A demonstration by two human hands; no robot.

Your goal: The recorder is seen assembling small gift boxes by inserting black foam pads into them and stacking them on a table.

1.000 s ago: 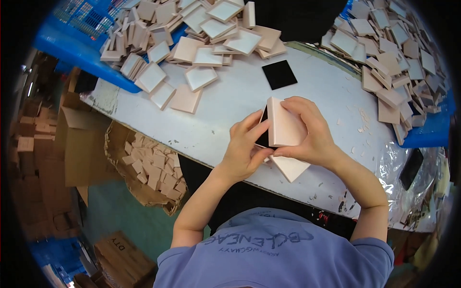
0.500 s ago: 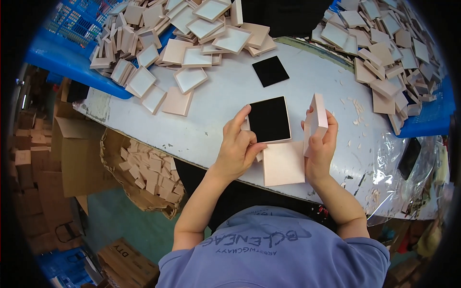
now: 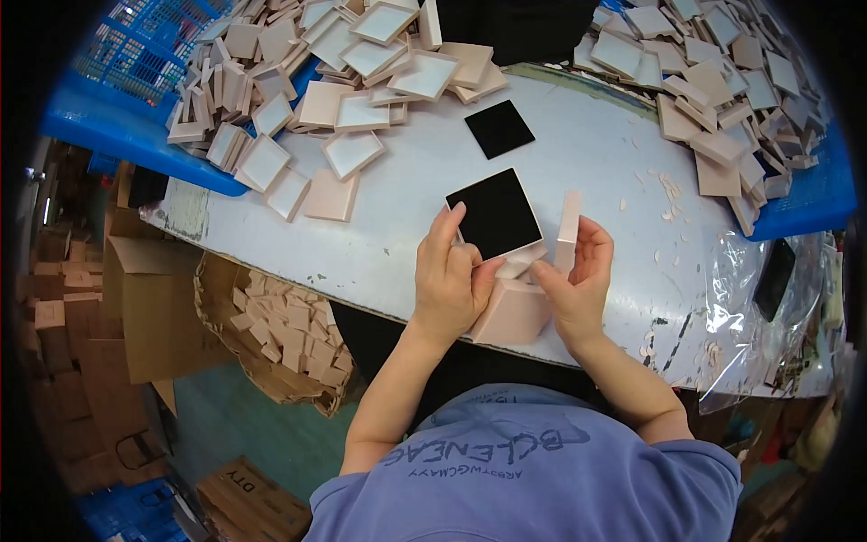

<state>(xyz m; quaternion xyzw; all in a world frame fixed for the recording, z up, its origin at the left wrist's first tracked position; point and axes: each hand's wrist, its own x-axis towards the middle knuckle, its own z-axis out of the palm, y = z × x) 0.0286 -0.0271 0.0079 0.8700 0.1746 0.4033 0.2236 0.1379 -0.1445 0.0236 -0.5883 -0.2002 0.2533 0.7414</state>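
seen from above, a person in a blue sweatshirt works at a white rounded worktable [image 3: 596,163]. the left hand [image 3: 449,275] pinches a flat black square insert [image 3: 494,213] by its near edge, fingers closed on it, holding it just above a pale pink square cardboard box base [image 3: 512,310] lying at the table's front edge. the right hand [image 3: 578,282] grips an upright pale pink cardboard lid [image 3: 567,233] by its edge, just right of the insert. a second black square [image 3: 499,128] lies farther back. heaps of pink box pieces [image 3: 352,81] crowd the table's far side.
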